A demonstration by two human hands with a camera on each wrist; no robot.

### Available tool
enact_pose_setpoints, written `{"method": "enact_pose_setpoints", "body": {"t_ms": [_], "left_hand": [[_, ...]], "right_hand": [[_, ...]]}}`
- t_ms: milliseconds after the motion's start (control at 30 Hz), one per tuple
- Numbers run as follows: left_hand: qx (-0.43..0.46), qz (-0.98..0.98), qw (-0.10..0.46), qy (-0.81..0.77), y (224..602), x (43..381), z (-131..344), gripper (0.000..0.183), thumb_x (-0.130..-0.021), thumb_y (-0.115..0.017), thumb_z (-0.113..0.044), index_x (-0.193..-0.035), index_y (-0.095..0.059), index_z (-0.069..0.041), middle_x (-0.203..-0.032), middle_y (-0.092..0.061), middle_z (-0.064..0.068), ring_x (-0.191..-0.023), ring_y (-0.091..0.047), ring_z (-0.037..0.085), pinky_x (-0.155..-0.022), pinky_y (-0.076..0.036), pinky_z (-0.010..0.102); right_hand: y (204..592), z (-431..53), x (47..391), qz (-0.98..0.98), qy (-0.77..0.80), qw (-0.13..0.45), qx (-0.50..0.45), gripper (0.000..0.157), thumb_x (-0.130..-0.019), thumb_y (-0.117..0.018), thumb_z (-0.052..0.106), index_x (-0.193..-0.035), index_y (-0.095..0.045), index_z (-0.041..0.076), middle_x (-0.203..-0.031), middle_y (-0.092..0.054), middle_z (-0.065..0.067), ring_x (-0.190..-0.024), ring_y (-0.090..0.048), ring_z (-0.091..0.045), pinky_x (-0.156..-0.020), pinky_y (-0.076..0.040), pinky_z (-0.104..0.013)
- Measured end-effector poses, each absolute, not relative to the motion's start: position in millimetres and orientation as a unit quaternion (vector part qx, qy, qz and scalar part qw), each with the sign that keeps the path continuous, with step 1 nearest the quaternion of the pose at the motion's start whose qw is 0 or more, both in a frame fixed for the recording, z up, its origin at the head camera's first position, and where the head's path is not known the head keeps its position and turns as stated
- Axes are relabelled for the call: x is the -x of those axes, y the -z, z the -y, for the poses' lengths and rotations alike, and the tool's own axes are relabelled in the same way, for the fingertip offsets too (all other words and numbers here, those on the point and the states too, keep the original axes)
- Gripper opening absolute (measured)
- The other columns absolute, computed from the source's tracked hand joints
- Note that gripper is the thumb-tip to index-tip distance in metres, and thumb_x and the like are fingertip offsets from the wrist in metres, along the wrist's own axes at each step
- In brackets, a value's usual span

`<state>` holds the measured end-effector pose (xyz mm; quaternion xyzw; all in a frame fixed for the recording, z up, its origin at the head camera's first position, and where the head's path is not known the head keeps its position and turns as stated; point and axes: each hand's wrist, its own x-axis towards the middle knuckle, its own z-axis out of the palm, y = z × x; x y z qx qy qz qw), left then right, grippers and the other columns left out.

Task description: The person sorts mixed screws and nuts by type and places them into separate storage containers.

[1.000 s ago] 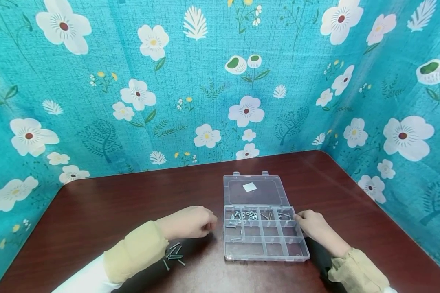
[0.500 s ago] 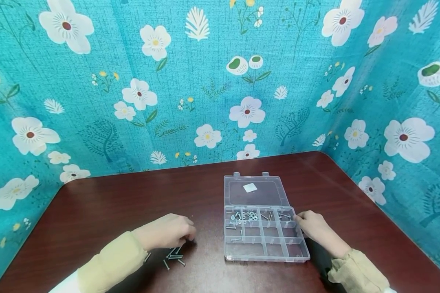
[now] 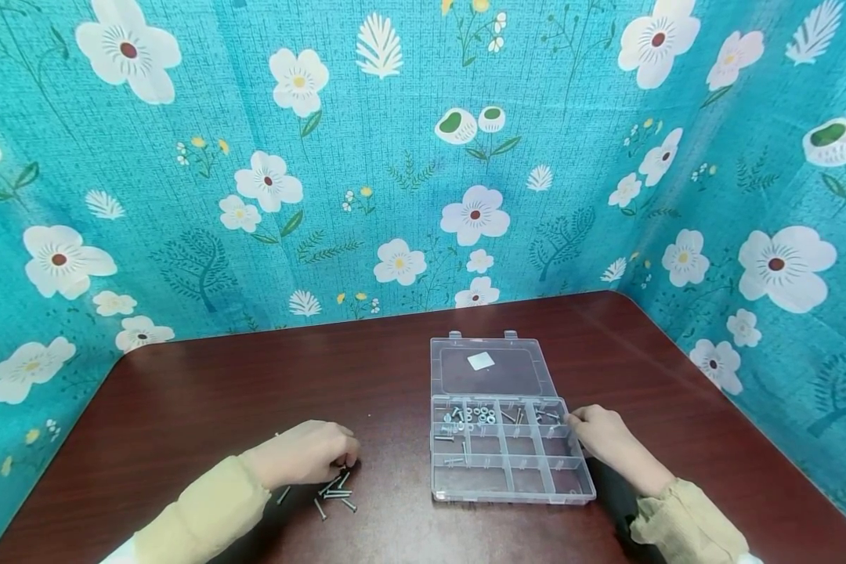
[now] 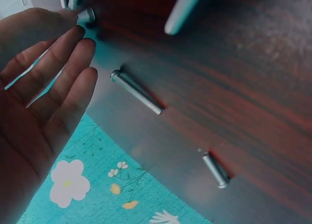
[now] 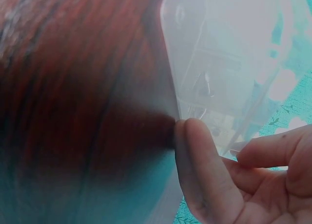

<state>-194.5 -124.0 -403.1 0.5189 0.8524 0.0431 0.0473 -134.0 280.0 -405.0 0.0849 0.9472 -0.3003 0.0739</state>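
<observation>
In the head view, my left hand [image 3: 310, 452] is over a small pile of screws [image 3: 336, 493] on the table. The left wrist view shows thumb and forefinger tips pinching a metal screw [image 4: 86, 15], the other fingers extended. Two loose screws [image 4: 136, 91] lie beyond them. To the right sits a clear plastic compartment box [image 3: 515, 499], its lid laid back. My right hand [image 3: 606, 439] grips the box's right side wall, thumb and fingers at the edge [image 5: 176, 100]. Nuts [image 3: 481, 413] and several screws [image 3: 515, 417] lie in its back compartments.
The open lid [image 3: 489, 376] lies flat behind the box with a white label [image 3: 480, 360] on it. A dark red wooden table [image 3: 395, 360] bears everything. A teal flowered cloth [image 3: 359, 157] hangs along the back and right.
My left hand has moved left, from beside the box back to the screw pile, with its fingertips lowered among the screws. The right hand and the box have stayed in place.
</observation>
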Motion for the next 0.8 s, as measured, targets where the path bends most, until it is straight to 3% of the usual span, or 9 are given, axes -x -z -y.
{"method": "enact_pose_setpoints", "body": {"t_ms": [433,800], "left_hand": [[-0.496,-0.859,0.097,-0.083,402.9,197.3,117.1,0.025,-0.063,-0.062,0.01,-0.067,-0.057,-0.014,-0.064,-0.046,-0.011,-0.057,-0.04,0.002,-0.05,-0.037,0.015],[-0.537,-0.837,0.073,-0.075,390.3,199.8,94.1,0.023,-0.067,-0.063,0.006,-0.07,-0.056,-0.015,-0.066,-0.045,-0.01,-0.059,-0.04,0.003,-0.053,-0.035,0.013]], "right_hand": [[405.6,-280.0,133.0,-0.952,0.287,0.066,-0.085,0.029,-0.091,-0.044,0.013,-0.085,-0.062,-0.008,-0.059,-0.048,-0.003,-0.057,-0.05,-0.015,-0.052,-0.044,-0.03],[408.0,-281.4,133.9,-0.948,0.301,0.066,-0.082,0.031,-0.091,-0.044,0.012,-0.093,-0.062,-0.013,-0.067,-0.054,-0.007,-0.064,-0.057,-0.017,-0.055,-0.05,-0.031]]}}
